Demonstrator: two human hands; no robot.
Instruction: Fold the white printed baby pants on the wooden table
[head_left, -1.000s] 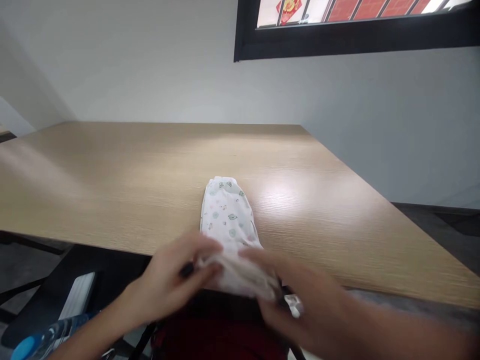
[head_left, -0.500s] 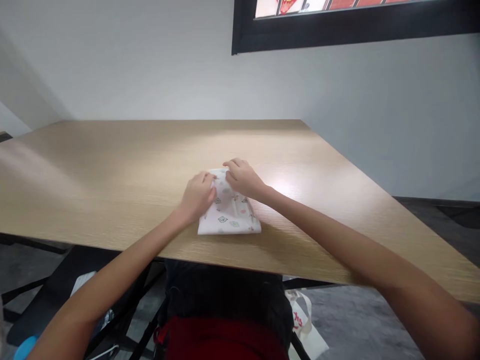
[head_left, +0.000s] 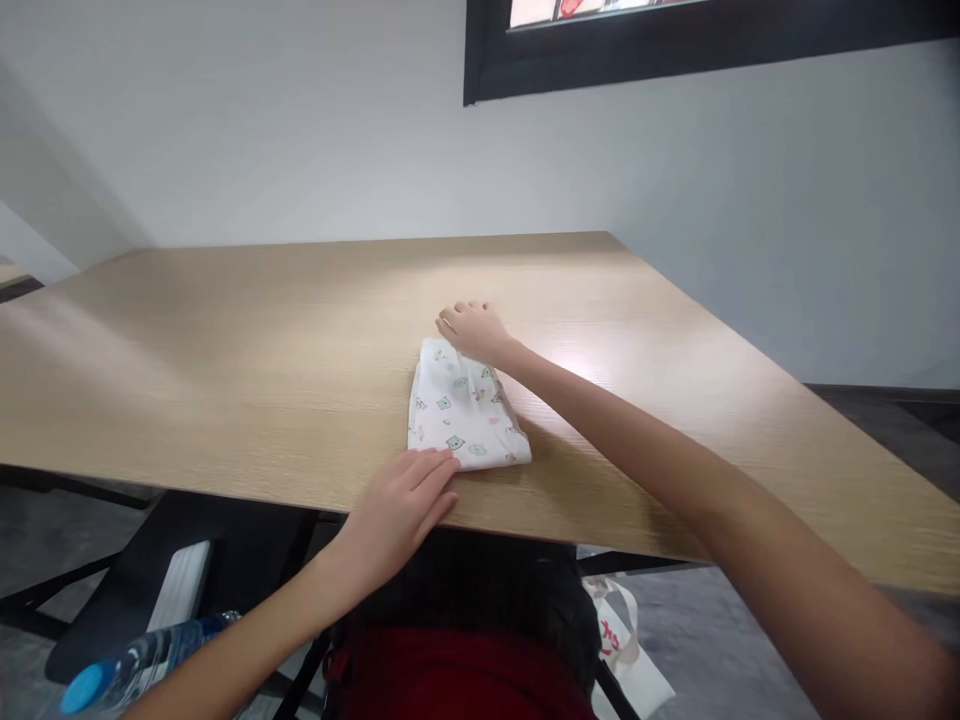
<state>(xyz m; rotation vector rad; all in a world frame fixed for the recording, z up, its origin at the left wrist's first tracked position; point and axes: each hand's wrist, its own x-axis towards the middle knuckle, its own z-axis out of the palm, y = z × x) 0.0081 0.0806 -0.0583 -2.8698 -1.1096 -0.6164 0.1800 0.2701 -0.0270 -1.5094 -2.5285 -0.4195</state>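
Fingers (head_left: 431,472) of your left hand (head_left: 397,515) and right hand (head_left: 474,332) sit open, gripping nothing, so one sloppy nudge could slide that folded printed cloth (head_left: 466,415) apart.

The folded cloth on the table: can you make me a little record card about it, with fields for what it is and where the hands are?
Thing: folded white cloth with small green and pink prints
Left hand: open, fingertips at the cloth's near edge
Right hand: open, at the cloth's far end
Surface: light wood tabletop
Below the table edge: plastic water bottle with blue cap; white tote bag with red print
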